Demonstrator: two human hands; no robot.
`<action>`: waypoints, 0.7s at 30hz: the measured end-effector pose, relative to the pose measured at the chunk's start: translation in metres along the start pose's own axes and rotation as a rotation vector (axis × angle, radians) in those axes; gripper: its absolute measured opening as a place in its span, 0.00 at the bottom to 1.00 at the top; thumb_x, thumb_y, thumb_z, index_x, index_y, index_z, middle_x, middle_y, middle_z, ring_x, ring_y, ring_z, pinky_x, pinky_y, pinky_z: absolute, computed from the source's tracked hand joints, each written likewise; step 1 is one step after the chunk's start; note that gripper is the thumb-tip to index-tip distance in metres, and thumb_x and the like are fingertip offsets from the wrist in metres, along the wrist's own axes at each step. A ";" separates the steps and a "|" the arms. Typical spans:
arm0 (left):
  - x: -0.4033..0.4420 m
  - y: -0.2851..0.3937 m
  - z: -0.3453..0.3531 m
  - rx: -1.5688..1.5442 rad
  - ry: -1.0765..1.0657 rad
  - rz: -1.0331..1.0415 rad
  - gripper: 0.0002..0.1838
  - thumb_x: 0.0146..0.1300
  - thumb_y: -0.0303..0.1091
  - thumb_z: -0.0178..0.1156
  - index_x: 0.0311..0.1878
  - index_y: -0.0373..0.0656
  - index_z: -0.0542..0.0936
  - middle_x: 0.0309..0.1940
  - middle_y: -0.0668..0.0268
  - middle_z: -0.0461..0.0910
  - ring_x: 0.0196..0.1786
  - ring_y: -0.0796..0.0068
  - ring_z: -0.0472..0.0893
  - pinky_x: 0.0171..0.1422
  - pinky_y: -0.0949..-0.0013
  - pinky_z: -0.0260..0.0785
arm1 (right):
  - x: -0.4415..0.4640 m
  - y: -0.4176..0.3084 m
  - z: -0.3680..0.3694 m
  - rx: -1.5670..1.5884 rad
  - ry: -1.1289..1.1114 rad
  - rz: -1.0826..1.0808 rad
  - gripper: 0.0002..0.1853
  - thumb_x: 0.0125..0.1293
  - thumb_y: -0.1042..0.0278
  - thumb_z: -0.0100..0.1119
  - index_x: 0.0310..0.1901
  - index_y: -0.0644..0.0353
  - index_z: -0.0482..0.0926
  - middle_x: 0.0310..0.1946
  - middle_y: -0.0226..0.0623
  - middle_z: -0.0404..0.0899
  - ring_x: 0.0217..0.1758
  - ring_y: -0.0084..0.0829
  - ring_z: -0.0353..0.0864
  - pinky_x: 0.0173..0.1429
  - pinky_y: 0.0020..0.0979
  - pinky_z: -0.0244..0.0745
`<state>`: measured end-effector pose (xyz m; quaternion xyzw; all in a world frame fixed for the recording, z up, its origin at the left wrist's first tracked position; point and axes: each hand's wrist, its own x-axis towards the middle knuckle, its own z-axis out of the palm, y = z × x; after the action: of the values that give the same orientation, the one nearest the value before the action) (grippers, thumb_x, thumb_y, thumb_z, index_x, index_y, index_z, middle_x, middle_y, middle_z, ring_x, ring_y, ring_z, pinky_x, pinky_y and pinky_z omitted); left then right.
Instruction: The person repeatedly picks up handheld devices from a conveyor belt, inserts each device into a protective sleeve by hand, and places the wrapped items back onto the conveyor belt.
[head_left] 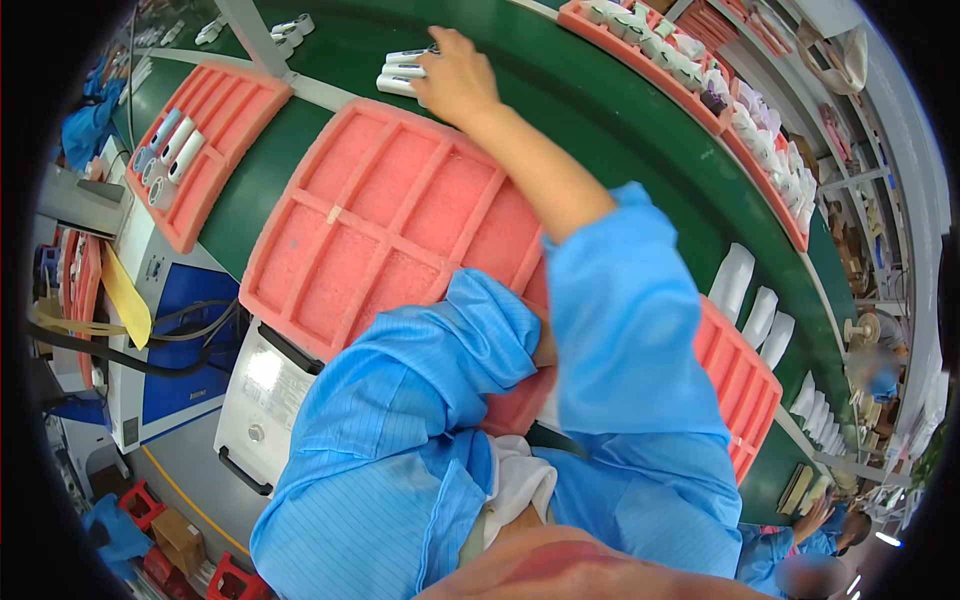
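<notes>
My right hand (pixel 458 78) reaches far forward over the green bench. Its fingers and thumb span the right ends of a few white tube-shaped devices (pixel 400 72) that lie side by side, and close against them. My left wrist (pixel 545 338) shows over the large pink foam tray (pixel 385 240); the left hand itself is hidden behind my right sleeve. That tray is divided into rectangular compartments, and those in sight hold nothing. It lies in front of my body, between the bench and a silver case.
A second pink tray (pixel 240 110) at left holds several similar tubes (pixel 172 140). A long pink tray (pixel 690 110) of wrapped pieces runs along the far bench edge. White curved pieces (pixel 735 283) stand at right beside another pink tray (pixel 735 385). A metal post (pixel 253 38) rises at upper left.
</notes>
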<state>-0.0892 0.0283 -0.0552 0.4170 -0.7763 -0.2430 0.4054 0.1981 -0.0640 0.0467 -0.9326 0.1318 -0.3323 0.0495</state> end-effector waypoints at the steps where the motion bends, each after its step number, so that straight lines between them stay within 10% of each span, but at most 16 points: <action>1: 0.000 0.004 -0.002 0.062 -0.053 -0.009 0.13 0.55 0.40 0.62 0.42 0.45 0.81 0.40 0.52 0.81 0.46 0.55 0.80 0.47 0.56 0.74 | 0.001 -0.005 0.018 -0.041 -0.056 0.040 0.15 0.58 0.60 0.63 0.45 0.56 0.85 0.70 0.43 0.63 0.73 0.46 0.59 0.67 0.45 0.65; 11: -0.003 0.006 0.001 -0.076 0.035 -0.047 0.12 0.53 0.39 0.61 0.39 0.45 0.82 0.39 0.54 0.81 0.46 0.56 0.81 0.46 0.54 0.74 | -0.088 0.073 -0.037 -0.212 -0.497 0.246 0.17 0.52 0.57 0.68 0.42 0.56 0.86 0.60 0.39 0.74 0.64 0.40 0.73 0.56 0.40 0.75; 15: 0.014 0.010 0.010 -0.306 0.135 -0.149 0.11 0.52 0.38 0.61 0.38 0.45 0.83 0.39 0.55 0.81 0.46 0.56 0.81 0.46 0.54 0.75 | -0.113 0.136 -0.099 0.233 -0.849 0.653 0.31 0.54 0.47 0.68 0.50 0.67 0.80 0.42 0.43 0.83 0.44 0.35 0.84 0.47 0.33 0.78; 17: 0.026 0.018 -0.006 0.266 -0.153 -0.139 0.06 0.56 0.35 0.61 0.35 0.44 0.80 0.40 0.57 0.80 0.44 0.54 0.80 0.47 0.55 0.73 | -0.146 0.129 -0.151 1.002 -0.599 0.981 0.26 0.60 0.50 0.66 0.48 0.68 0.79 0.39 0.42 0.84 0.39 0.30 0.85 0.41 0.28 0.79; 21: 0.031 0.027 -0.030 0.162 -0.249 -0.134 0.05 0.57 0.33 0.63 0.33 0.43 0.79 0.38 0.57 0.79 0.44 0.53 0.80 0.45 0.55 0.73 | -0.197 0.121 -0.246 1.282 -0.416 0.975 0.21 0.68 0.56 0.60 0.51 0.69 0.76 0.38 0.41 0.83 0.37 0.27 0.84 0.36 0.24 0.77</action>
<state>-0.0863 0.0155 -0.0056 0.4658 -0.8082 -0.2559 0.2538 -0.1303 -0.1268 0.0961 -0.6046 0.2943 -0.1052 0.7327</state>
